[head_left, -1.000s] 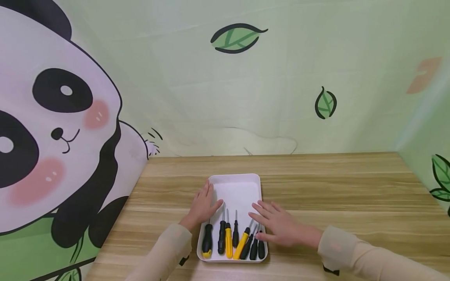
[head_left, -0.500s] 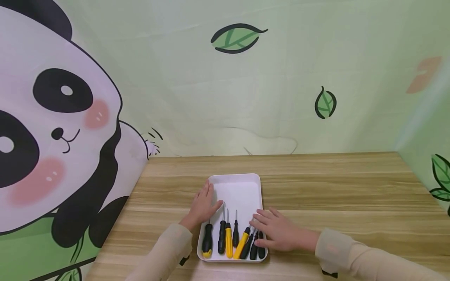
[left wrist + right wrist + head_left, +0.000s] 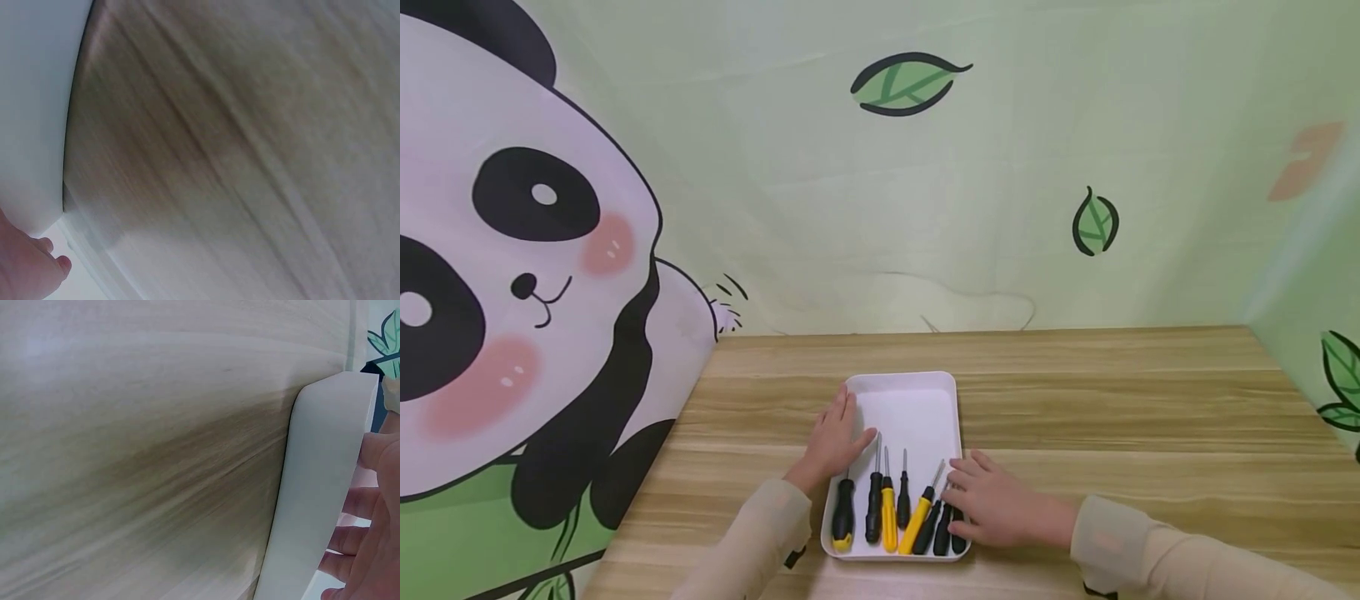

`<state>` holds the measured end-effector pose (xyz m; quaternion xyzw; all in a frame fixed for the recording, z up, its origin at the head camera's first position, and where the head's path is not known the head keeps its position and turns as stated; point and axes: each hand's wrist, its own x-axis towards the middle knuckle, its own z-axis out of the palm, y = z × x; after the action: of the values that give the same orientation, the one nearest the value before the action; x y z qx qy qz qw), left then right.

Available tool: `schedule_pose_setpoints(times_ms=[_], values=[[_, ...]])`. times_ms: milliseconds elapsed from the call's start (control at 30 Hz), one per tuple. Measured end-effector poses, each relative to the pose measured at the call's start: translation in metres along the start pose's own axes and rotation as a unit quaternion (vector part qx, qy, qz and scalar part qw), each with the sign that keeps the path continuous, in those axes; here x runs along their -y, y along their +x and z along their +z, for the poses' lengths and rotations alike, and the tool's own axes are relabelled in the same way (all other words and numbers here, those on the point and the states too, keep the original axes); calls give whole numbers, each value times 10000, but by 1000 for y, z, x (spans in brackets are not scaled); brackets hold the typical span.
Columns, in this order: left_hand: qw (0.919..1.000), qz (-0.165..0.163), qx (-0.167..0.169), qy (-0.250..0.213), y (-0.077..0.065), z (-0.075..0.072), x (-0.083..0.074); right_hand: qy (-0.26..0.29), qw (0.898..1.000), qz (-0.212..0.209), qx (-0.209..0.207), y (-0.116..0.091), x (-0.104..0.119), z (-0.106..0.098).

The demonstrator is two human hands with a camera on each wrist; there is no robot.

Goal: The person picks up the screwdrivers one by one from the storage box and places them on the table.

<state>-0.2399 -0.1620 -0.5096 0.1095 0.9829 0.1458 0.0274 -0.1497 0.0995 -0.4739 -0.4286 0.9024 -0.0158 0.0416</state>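
Observation:
A white tray lies on the table with several screwdrivers in its near half. My left hand rests along the tray's left wall, its fingers straight and its thumb over the inside. Below that thumb lies a black screwdriver with a yellow end. Over the right wall reaches my right hand, fingers spread and slightly bent above the rightmost black screwdriver, which they partly cover. In the right wrist view the right hand's fingers hang over the rim into the tray.
Left of centre in the tray are a black screwdriver, a yellow one and a small black one. A yellow and black screwdriver leans beside more black ones. The wood-grain table meets a printed panda backdrop.
My right hand has moved down toward the near end of the tray and slightly right, uncovering the yellow and black screwdriver's shaft. The left hand and the tray have stayed put.

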Motion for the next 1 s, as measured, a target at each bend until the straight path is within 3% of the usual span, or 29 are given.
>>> schedule_pose_setpoints(times_ms=[400,1000], values=[[10000,-50,2,-26,0,1,1,-404,9985,-63,-353,2,5,4],[10000,-75,-19,-12,2,5,1,-776,9968,13,-198,12,12,5]])
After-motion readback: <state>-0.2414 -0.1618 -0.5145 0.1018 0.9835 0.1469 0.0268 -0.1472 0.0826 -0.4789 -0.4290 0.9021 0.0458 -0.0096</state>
